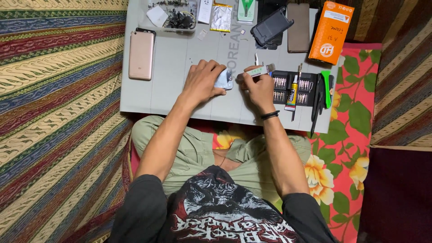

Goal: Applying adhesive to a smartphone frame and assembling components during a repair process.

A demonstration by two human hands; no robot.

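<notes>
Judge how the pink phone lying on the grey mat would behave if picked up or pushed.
The pink phone lies flat and looks rigid, so it would likely stay stiff when lifted. Its smooth back could be slippery on the grey mat and slide rather than roll or tip. It is probably fragile if dropped.

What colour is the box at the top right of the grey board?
Orange box, with white markings; it shows in the head view.

The left hand [201, 83] covers most of a small pale part [224, 79], so its shape stays unclear. The bits in the black bit case [292, 85] are too small to tell apart. The top edge cuts off the clear tray [173, 15] and dark phones [274, 22].
</notes>
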